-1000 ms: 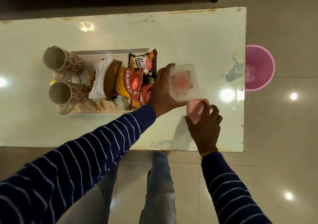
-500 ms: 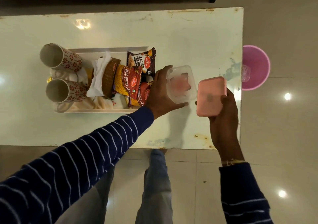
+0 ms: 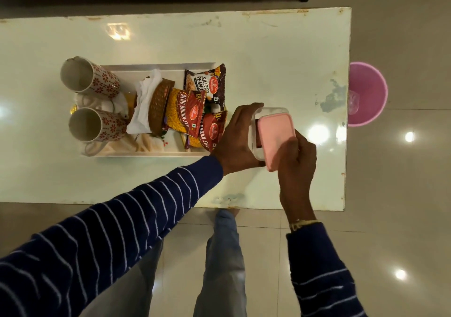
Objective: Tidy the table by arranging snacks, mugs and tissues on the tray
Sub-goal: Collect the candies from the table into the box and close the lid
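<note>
A white tray (image 3: 151,69) on the pale table holds two red-patterned mugs, one (image 3: 90,77) at the back left and the other mug (image 3: 96,127) in front of it. Beside them lie white tissues (image 3: 146,99), a brown wicker holder (image 3: 159,107) and several snack packets (image 3: 192,112). Just right of the tray, my left hand (image 3: 238,138) grips a clear plastic box (image 3: 256,131) by its left side. My right hand (image 3: 296,163) holds a pink lid (image 3: 275,136) tilted over the box, covering most of its opening.
A pink bin (image 3: 366,94) stands on the floor past the table's right edge. The glossy table top (image 3: 268,55) shows worn patches and light glare. My legs are at the table's near edge.
My right hand picked the pink lid up from the table, swung it out to the right, then brought it left onto the clear box. My left hand kept holding the box.
</note>
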`<state>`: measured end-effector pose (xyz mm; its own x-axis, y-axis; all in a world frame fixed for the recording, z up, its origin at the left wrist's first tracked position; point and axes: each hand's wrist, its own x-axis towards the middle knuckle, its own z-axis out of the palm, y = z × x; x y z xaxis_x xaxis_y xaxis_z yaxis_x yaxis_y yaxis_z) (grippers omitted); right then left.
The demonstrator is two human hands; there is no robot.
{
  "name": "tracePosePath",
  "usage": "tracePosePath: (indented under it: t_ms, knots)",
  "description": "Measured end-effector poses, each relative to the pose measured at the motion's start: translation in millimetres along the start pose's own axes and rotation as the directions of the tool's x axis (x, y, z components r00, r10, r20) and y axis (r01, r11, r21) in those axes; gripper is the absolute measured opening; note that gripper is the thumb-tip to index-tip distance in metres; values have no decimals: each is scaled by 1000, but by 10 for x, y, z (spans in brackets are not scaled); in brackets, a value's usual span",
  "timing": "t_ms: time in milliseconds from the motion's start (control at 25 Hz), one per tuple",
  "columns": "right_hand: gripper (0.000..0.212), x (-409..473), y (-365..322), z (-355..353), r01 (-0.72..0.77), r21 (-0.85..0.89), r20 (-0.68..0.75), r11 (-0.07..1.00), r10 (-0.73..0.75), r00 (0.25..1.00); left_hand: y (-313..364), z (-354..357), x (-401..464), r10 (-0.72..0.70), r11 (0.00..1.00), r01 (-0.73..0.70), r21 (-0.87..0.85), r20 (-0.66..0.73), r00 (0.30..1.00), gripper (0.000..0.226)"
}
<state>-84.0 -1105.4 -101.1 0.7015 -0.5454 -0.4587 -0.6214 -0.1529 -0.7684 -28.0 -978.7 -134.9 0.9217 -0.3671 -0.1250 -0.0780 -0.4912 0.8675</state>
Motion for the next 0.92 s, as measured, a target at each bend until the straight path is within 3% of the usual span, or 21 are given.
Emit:
tracePosePath:
  t_ms: [200, 320, 400, 520, 640, 720, 800, 920]
  knots:
    - [41, -86, -68, 190, 92, -21, -75, 996, -93, 993, 64, 35, -85, -64, 994, 65, -88, 13, 998, 122]
    - [39, -56, -61, 159, 113, 39, -151, 993, -106, 983, 117, -36, -85, -68, 971, 106, -214, 176, 982, 130]
    - [38, -33, -27, 93, 121, 113, -178, 986, -100, 979, 162, -111, -51, -66, 917, 163, -364, 266, 962, 102]
    - [39, -81, -21, 85, 150, 162, -140, 975, -128, 982, 329, -136, 12, -308, 737, 364, -570, 196, 931, 49]
    - [39, -158, -52, 174, 143, 184, -88, 972, -128, 988, 521, -13, 67, -653, 564, 565, -602, 94, 752, 51]
    - [40, -154, -64, 208, 28, 276, -81, 961, -6, 997, 582, 46, 89, -697, 589, 561, -581, -15, 716, 49]
    - [41, -117, -83, 220, -116, 388, -71, 914, 155, 985, 599, 61, 108, -641, 665, 501, -555, -79, 763, 45]
    - [47, -87, -89, 237, -55, 431, -160, 900, 136, 978, 605, 92, 178, -568, 723, 445, -528, -88, 818, 39]
